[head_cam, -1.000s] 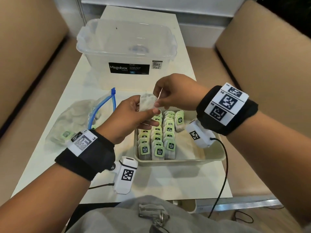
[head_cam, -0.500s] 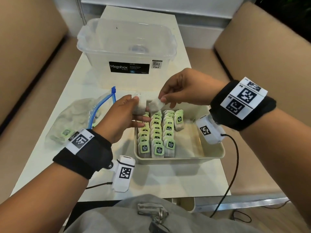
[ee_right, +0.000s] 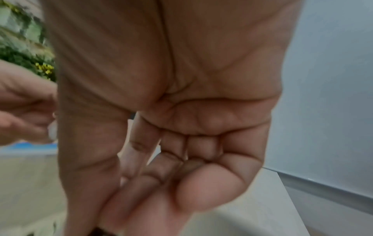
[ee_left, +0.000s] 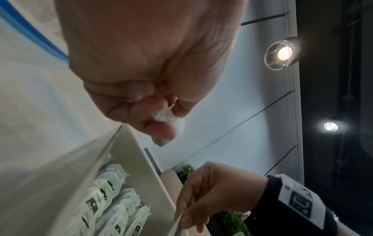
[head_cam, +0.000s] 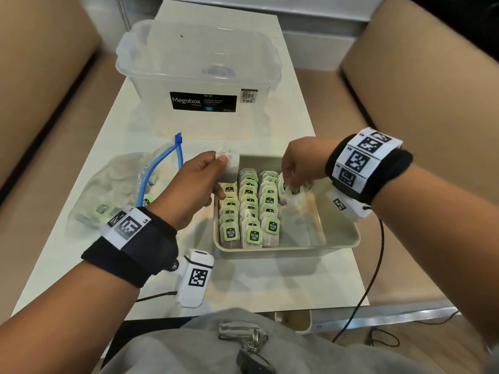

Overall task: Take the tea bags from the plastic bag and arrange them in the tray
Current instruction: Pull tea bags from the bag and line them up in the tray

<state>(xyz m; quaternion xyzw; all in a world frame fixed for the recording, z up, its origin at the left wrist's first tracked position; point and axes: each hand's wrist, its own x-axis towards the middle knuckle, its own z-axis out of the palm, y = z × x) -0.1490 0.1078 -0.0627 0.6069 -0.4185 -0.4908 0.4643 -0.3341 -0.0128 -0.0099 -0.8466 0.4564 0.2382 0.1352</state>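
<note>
Pinching a light, limp tea bag (head_cam: 231,168) in your left hand (head_cam: 194,187), you grip its paper edge while your right hand (head_cam: 298,168) pinches another bag (head_cam: 294,198) into the tray (head_cam: 337,238).

The head camera looks down over the shallow beige plastic tray (head_cam: 339,240), while both close wrist cameras face upward past it (ee_left: 141,162)

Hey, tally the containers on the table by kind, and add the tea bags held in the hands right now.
Clear storage box: 1
Tray: 1
Plastic bag: 1
Tea bags held: 2, one tea bag in the left hand, another tea bag in the right hand
Total: 5
</note>
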